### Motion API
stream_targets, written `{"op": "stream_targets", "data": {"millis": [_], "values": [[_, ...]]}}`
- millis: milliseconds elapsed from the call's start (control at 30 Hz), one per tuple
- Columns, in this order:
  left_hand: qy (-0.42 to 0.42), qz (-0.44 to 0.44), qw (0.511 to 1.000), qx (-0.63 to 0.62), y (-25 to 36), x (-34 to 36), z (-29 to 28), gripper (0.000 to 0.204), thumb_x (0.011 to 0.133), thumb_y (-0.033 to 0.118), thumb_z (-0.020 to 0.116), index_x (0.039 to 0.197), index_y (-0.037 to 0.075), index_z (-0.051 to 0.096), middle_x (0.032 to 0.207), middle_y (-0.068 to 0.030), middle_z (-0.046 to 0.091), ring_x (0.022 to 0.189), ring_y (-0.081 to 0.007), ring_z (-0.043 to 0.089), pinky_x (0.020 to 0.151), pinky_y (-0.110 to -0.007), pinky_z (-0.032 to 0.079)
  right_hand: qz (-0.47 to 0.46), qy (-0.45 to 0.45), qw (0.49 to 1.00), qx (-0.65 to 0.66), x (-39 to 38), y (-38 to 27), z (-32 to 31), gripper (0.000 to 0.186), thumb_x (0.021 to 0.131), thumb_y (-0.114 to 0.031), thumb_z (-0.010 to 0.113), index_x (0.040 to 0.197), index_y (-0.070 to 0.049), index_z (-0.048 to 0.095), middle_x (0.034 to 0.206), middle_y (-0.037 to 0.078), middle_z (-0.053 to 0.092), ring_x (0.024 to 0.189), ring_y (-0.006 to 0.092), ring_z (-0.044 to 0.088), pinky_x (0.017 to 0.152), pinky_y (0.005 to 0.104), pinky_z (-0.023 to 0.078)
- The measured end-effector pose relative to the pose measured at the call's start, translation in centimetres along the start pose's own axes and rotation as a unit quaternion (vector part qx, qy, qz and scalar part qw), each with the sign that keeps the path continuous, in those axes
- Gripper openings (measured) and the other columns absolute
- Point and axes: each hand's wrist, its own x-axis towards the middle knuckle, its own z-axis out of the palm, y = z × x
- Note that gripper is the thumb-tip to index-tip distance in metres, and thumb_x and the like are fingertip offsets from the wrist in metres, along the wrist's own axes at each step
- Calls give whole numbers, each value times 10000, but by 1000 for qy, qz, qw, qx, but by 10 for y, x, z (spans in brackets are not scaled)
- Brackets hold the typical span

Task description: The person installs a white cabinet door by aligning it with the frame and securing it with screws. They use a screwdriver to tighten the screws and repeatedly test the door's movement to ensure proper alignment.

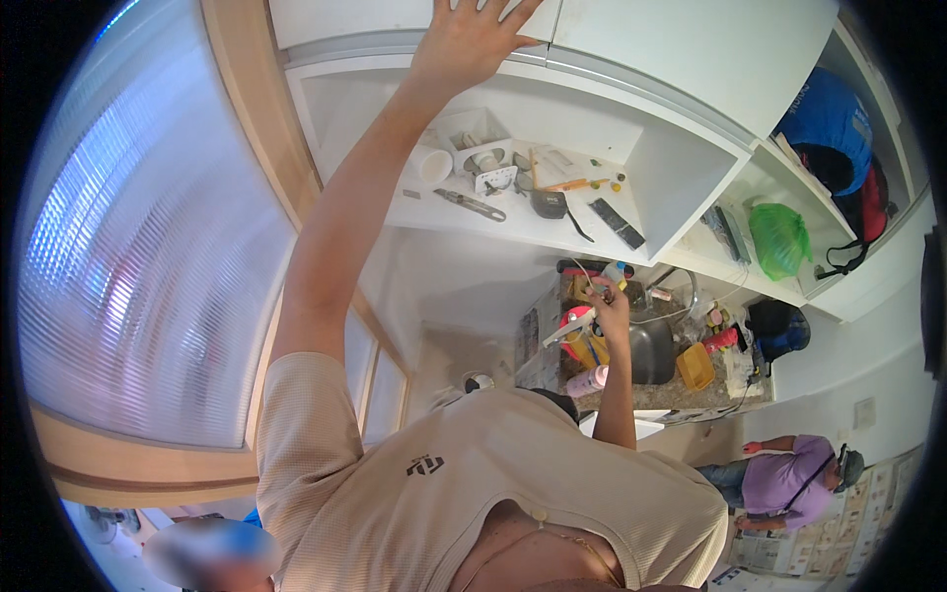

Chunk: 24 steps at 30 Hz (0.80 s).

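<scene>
My left hand (472, 44) is raised with its fingers spread against a white cabinet door (681, 54); the fingertips are cut off by the upper edge. Lower down, beneath the shelf, my right hand (612, 308) is closed, its fingers pinched around a thin white cord (659, 318). The cord runs up from the fingers and off to the right. A long whitish bar (569, 330) juts out left of this hand; whether I grip it too cannot be made out. Nearby are a pink bottle (588, 381) and a cluttered sink counter (646, 397).
An open shelf (395, 212) holds a white cup (431, 165), utility knife (471, 204), tape measure (549, 203) and black rectangular piece (618, 224). A green bag (779, 240) and blue bag (827, 128) sit right. A ribbed panel (148, 257) stands left. Another person (789, 481) stands lower right.
</scene>
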Motion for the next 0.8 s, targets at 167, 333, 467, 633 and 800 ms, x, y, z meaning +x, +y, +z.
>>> {"op": "stream_targets", "data": {"millis": [167,333,467,633,800], "values": [[18,12,1000,6,0,0,5,826,975,492,592,1642,124,271,1714,-220,126,1551,-533,55,1132,-822,132,-2,3,1000,-6,-4,14,-1,266,920,-120,768,1155,-16,704,795,-38,568,668,68,441,590,258,358],[28,13,1000,4,2,-3,13,800,1002,480,560,1641,103,261,1715,-225,110,1547,-548,37,1130,-829,117,23,0,999,48,-15,15,-2,272,928,-103,756,1169,6,692,868,0,655,737,77,535,647,254,421],[15,-6,1000,5,7,-4,16,774,1019,474,536,1641,107,257,1719,-208,108,1547,-545,29,1134,-830,106,34,12,998,54,-21,16,-5,290,937,-91,734,1207,6,691,809,-58,565,695,41,460,605,229,344],[42,-10,999,-9,4,-8,17,761,1020,495,513,1647,149,256,1729,-160,117,1568,-489,39,1166,-798,87,22,1,999,39,-27,23,-12,296,942,-102,731,1203,27,677,854,-37,608,746,54,507,660,231,395],[27,-28,998,-56,1,-10,12,777,1003,534,526,1657,227,239,1735,-135,109,1591,-416,24,1198,-762,62,23,-1,1000,9,-34,28,-14,288,938,-116,744,1181,24,682,866,-18,628,768,72,528,689,244,423]]}}
